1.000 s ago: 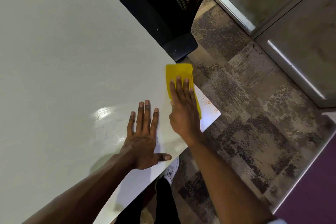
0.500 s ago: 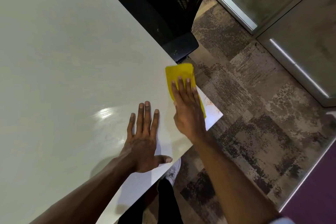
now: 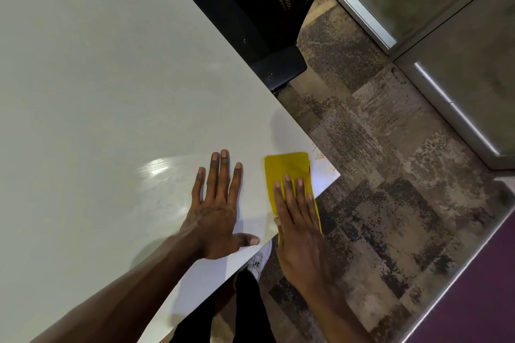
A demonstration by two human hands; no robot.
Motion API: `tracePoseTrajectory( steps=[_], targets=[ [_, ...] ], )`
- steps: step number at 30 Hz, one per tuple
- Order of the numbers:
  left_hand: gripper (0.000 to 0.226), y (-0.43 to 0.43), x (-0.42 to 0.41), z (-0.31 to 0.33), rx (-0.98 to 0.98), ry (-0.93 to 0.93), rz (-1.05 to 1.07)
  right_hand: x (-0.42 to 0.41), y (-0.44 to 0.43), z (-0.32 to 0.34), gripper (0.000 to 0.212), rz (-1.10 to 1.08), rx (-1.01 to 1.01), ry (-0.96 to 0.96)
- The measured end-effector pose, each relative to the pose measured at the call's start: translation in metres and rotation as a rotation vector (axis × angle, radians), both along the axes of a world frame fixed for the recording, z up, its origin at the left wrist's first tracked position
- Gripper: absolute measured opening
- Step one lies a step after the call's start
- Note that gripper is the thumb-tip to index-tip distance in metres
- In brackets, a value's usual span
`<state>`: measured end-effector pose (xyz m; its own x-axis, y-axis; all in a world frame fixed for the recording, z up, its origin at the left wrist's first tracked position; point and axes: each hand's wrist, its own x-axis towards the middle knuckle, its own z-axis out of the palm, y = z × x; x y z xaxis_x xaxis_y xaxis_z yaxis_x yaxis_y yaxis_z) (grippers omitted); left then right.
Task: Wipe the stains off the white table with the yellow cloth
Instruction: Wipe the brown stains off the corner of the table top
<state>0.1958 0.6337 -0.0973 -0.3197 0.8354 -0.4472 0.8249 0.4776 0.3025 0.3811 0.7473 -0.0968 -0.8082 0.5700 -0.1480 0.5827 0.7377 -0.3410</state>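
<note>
Two released grips lie flat, left grip [image 3: 217, 209] bracing the tabletop [image 3: 111, 92], right grip [image 3: 298, 220] pressing the yellow cloth [image 3: 287, 166] mid-wipe, next likely sweeping right over the stains [image 3: 320, 157].

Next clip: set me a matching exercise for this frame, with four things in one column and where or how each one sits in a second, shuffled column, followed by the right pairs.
Things
1. left hand
2. right hand
3. yellow cloth
4. black chair

Places or states
A. stands on the carpet past the white table
B. lies flat on bare table top, fingers spread
C. lies at the table corner, beside orange-brown stains
D. presses on the cloth with straight fingers

Pairs: 1-B, 2-D, 3-C, 4-A
</note>
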Motion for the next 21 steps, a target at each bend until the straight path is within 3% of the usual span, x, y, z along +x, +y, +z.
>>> tracePoseTrajectory(
  steps=[12, 21],
  targets=[
    [0.152, -0.003, 0.001, -0.004, 0.017, 0.039, -0.009, -0.125, 0.089, 0.001, 0.067, -0.008, 0.025, 0.012],
    [0.152, -0.003, 0.002, -0.004, 0.037, 0.053, -0.005, -0.012, -0.011, 0.0, 0.066, -0.096, -0.008, 0.072]
  ],
)
